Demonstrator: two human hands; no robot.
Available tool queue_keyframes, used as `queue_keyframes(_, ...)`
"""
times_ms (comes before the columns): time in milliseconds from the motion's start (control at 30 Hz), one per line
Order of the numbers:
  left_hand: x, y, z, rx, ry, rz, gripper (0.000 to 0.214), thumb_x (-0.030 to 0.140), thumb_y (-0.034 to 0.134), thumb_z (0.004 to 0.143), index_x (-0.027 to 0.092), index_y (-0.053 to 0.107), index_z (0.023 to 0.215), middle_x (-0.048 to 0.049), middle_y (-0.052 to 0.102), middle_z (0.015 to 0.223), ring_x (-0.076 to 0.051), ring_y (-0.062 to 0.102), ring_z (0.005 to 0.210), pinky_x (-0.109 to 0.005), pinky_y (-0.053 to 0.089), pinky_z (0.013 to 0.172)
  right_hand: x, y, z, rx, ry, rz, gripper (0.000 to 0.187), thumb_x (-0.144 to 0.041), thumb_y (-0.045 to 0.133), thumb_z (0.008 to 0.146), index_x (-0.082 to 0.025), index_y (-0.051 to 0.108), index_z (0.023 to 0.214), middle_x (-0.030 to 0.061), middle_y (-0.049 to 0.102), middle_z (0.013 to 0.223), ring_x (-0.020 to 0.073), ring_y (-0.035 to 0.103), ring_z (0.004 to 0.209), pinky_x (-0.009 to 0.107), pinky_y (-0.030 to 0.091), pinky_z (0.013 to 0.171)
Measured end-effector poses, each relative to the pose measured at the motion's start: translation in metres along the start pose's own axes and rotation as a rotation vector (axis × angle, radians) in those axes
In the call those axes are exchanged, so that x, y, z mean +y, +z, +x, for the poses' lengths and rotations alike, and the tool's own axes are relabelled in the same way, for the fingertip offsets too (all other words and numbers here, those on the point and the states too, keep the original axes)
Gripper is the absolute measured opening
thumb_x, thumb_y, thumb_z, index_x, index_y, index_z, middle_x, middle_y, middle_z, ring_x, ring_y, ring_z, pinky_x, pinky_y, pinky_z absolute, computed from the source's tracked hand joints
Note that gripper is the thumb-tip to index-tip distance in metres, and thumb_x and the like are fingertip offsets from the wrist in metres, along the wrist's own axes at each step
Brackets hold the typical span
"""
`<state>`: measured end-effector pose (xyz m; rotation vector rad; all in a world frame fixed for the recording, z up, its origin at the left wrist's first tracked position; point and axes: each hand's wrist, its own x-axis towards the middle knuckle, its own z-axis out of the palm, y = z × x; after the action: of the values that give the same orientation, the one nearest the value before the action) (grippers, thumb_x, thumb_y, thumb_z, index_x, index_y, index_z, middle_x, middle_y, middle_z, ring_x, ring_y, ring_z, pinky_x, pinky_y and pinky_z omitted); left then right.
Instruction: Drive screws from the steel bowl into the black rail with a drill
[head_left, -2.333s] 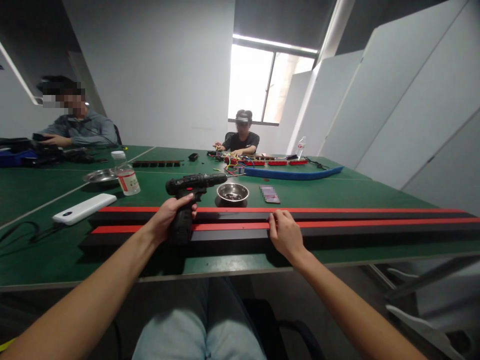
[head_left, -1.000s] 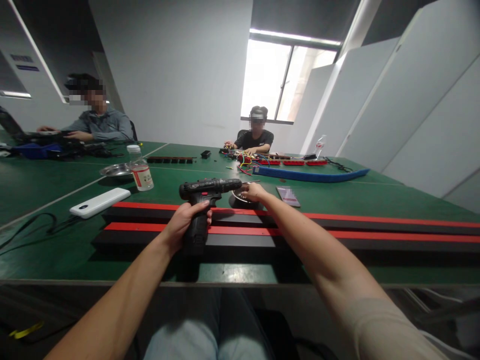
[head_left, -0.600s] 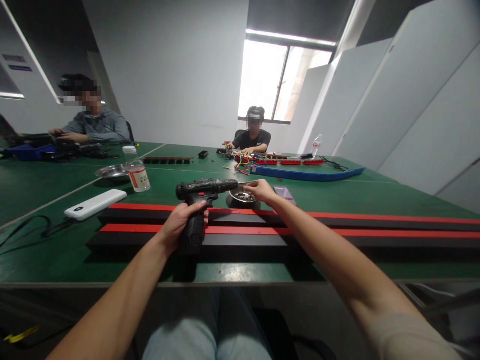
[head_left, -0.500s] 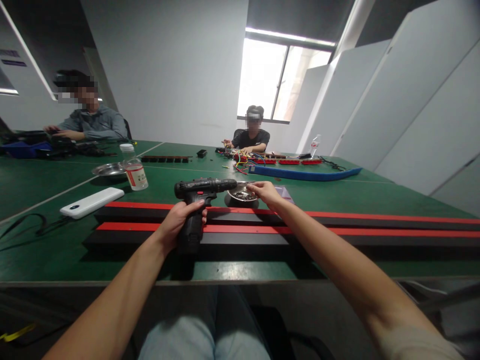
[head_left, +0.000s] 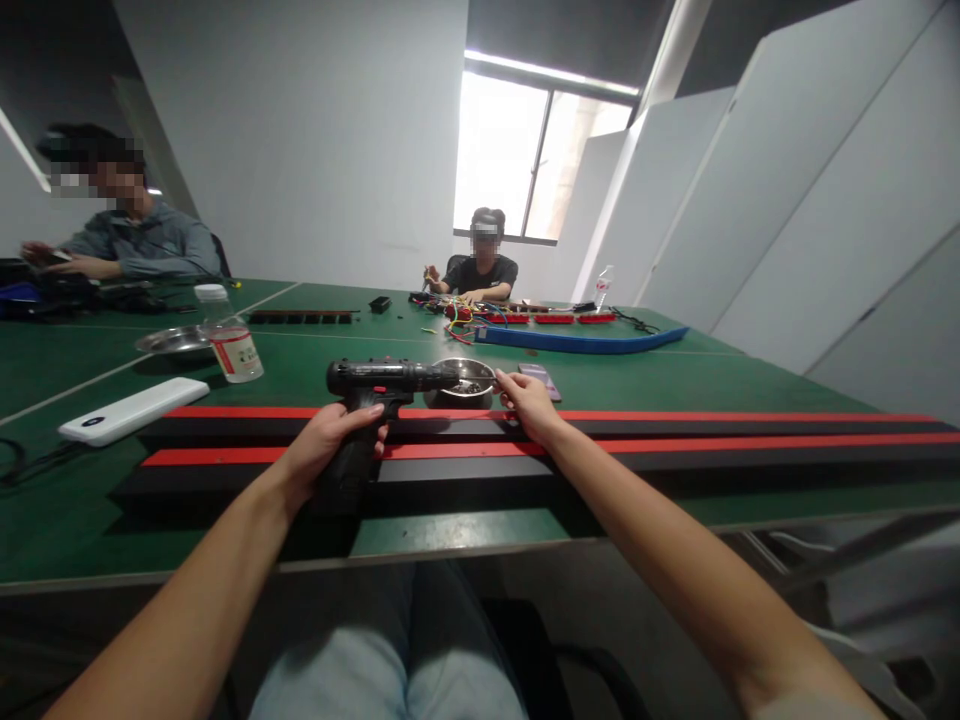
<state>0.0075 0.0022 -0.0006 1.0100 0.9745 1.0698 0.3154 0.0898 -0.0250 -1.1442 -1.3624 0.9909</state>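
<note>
My left hand is wrapped round the grip of a black cordless drill whose nose points right. It stands over a long black rail with red strips lying across the green table. My right hand is over the rail, just right of the drill's tip and beside a small steel bowl holding dark small parts. Its fingers are pinched together near the drill's tip; what they hold is too small to make out.
A white power bank, a clear bottle and a steel dish lie to the left. A phone lies beyond the bowl. Farther back are a blue curved strip and red parts. Two other people sit at the table.
My right hand left the rail, reached to the steel bowl, then drew back toward the drill's tip with fingers pinched. My left hand kept its hold on the drill.
</note>
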Motion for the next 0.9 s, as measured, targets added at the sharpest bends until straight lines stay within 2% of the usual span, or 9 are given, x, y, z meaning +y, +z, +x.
queue_keyframes(200,0.001,0.001,-0.001,0.017,-0.014,0.003,0.026,0.031,0.081,0.078,0.009,0.068,0.081,-0.007,0.066,0.073,-0.016,0.066,0.059,-0.022,0.053,0.05,0.002,-0.002,0.003,-0.002,-0.035,0.018,0.051,-0.066,0.073,0.077,-0.016,0.065,0.075,0.0036,0.063,0.07,0.0093,0.048,0.057,0.02,0.033,0.045)
queue_keyframes(500,0.0,-0.001,-0.001,0.023,-0.017,0.035,0.029,0.035,0.084,0.074,0.01,0.069,0.08,-0.0063,0.066,0.074,-0.015,0.065,0.059,-0.022,0.052,0.05,0.002,0.0,0.002,0.001,-0.045,-0.034,0.049,-0.066,0.069,0.08,-0.017,0.063,0.076,0.0019,0.059,0.066,0.0105,0.048,0.055,0.02,0.032,0.042)
queue_keyframes(700,0.002,0.003,-0.003,0.044,-0.003,0.105,0.032,0.039,0.083,0.073,0.011,0.069,0.077,-0.006,0.067,0.072,-0.015,0.064,0.058,-0.023,0.051,0.051,0.002,0.001,0.002,-0.04,-0.057,-0.08,0.053,-0.07,0.068,0.08,-0.018,0.058,0.073,-0.0004,0.056,0.063,0.0112,0.05,0.053,0.022,0.037,0.045)
queue_keyframes(800,0.011,0.002,-0.004,0.075,0.026,0.227,0.033,0.043,0.082,0.073,0.012,0.069,0.078,-0.0066,0.068,0.07,-0.017,0.064,0.058,-0.025,0.05,0.053,0.003,0.002,0.003,-0.04,-0.107,-0.178,0.048,-0.065,0.064,0.085,-0.019,0.056,0.072,-0.0012,0.054,0.06,0.0119,0.05,0.053,0.024,0.039,0.05)
queue_keyframes(900,0.035,-0.005,-0.005,0.049,0.046,0.45,0.037,0.048,0.077,0.077,0.012,0.07,0.078,-0.0076,0.069,0.067,-0.017,0.061,0.056,-0.025,0.047,0.052,0.005,0.004,0.005,-0.037,-0.151,-0.298,0.04,-0.054,0.058,0.092,-0.019,0.056,0.073,-0.0005,0.057,0.06,0.0137,0.053,0.055,0.025,0.04,0.054)
